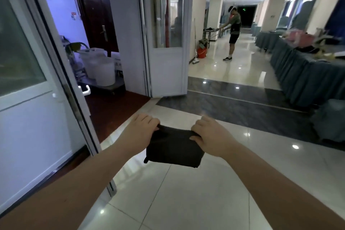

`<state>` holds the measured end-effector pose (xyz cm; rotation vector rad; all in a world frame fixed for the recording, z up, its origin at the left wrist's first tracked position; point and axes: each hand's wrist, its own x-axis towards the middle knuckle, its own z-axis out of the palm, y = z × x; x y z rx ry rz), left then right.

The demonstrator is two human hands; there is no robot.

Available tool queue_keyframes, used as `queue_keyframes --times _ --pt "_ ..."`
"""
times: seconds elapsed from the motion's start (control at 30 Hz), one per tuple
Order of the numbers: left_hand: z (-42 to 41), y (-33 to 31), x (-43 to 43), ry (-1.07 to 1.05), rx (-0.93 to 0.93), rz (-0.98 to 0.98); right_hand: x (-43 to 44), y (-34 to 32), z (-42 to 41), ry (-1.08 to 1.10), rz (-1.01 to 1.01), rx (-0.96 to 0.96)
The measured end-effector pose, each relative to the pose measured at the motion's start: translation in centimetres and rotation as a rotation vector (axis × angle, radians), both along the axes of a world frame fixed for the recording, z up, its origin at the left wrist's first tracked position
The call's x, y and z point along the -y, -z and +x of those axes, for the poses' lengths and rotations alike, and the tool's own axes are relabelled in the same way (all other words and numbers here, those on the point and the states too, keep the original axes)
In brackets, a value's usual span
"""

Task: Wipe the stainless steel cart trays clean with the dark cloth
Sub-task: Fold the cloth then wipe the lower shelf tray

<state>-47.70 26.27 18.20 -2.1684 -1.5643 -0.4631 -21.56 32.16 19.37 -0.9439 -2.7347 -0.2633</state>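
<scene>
The dark cloth (172, 148), folded into a rough rectangle, hangs in the air in front of me above the tiled floor. My left hand (141, 130) grips its upper left corner. My right hand (210, 134) grips its upper right corner, thumb on the near side. Both arms reach forward from the bottom of the view. No stainless steel cart tray shows clearly; a low cart (110, 87) carrying white tubs stands inside the doorway at the left.
A white glazed door (28, 99) stands open at my left and another door (167, 43) ahead. A person (233, 31) stands far down the corridor beside an orange bucket (202, 52). Tables with blue-grey skirts (298, 73) line the right side.
</scene>
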Motion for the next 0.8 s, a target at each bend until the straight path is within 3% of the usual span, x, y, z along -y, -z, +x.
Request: queue_keyframes --times 0.13,0.27,0.6,0.8 --pt "0.7 2.6 -14.1 0.195 0.000 -0.053 -8.9 3.1 1.9 0.079 -0.019 -0.034" --pt "5.5 4.0 -27.4 0.359 -0.019 -0.143 -16.2 5.3 5.8 0.339 -0.116 -0.143" --pt "30.6 5.4 -49.9 0.799 0.167 -0.061 -30.0 6.4 26.7 0.937 -0.049 -0.386" --pt "45.5 5.0 -58.2 0.939 0.267 -0.174 -35.0 4.9 38.0 1.180 0.086 -0.485"
